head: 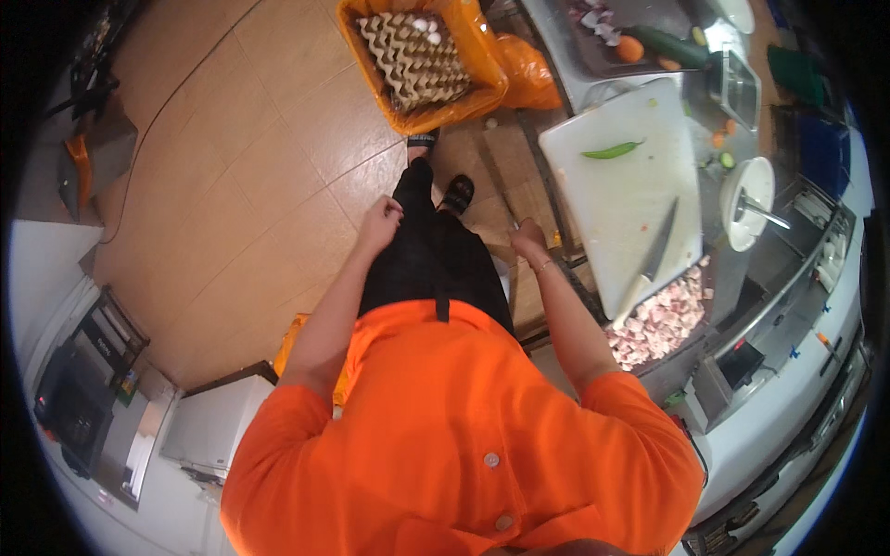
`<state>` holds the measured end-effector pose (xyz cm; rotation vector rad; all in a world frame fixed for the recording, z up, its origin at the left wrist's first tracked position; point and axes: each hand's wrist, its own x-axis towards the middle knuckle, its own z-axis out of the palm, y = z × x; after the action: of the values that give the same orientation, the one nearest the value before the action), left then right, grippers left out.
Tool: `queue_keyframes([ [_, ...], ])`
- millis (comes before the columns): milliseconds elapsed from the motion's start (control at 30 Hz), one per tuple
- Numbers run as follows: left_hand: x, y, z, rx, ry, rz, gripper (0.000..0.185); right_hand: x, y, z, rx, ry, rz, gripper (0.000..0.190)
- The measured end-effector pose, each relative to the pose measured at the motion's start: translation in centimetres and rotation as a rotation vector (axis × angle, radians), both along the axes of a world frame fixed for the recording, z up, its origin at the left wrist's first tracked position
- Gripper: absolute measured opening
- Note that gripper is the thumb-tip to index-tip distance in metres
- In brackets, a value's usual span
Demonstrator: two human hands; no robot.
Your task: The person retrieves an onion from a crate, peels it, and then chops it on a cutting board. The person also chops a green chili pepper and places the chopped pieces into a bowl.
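My left hand [380, 221] hangs beside my black trousers, fingers loosely curled and apart, with nothing seen in it. My right hand [530, 240] is closed around a slim tool beside the worktable; its pale end shows at the fist, and its dark length, perhaps a knife blade, is hard to make out. To the right lies a white cutting board [612, 208] bearing a green chilli pepper [612, 151] and a pale-handled kitchen knife [659, 243]. Diced raw meat [660, 316] fills a tray beside the board's near edge.
An orange-lined bin [490, 87] holding egg trays [417, 62] and eggshells stands on the tiled floor ahead. A tray with a carrot [630, 49] and a cucumber [667, 47] sits beyond the board. A white bowl [756, 184] with a metal utensil stands right. A cable [167, 104] crosses the floor.
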<state>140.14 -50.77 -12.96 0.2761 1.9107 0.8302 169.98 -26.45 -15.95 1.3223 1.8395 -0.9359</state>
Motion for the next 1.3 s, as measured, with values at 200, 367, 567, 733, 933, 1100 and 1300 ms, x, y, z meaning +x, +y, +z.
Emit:
queue_keyframes([
  [200,8.7,-4.0,-5.6,0.03,0.193,-0.099,0.018,-2.2,2.3,-11.9,-0.122,-0.039,-0.269,0.049],
  [367,9.3,-3.8,-7.5,-0.139,0.195,-0.101,0.021,-4.1,6.8,-24.7,0.02,-0.17,-0.153,0.04],
  [567,10.1,-6.6,-10.2,-0.266,0.211,-0.053,0.018,-7.2,11.5,-34.0,0.057,-0.149,0.017,0.042],
  [733,10.6,-7.8,-11.8,-0.194,0.234,-0.057,0.017,-4.5,14.0,-43.3,0.307,-0.158,0.21,0.042],
  [933,10.9,-7.7,-12.2,-0.227,0.165,-0.039,0.017,-5.1,16.9,-47.6,0.116,-0.072,-0.072,0.043],
  [1100,10.4,-6.9,-13.1,-0.173,0.17,-0.049,0.016,-3.1,20.0,-50.6,0.144,0.018,-0.02,0.037],
  [1300,9.8,-6.3,-13.9,-0.121,0.196,-0.09,0.017,-1.0,22.7,-51.0,0.069,0.066,-0.017,0.027],
])
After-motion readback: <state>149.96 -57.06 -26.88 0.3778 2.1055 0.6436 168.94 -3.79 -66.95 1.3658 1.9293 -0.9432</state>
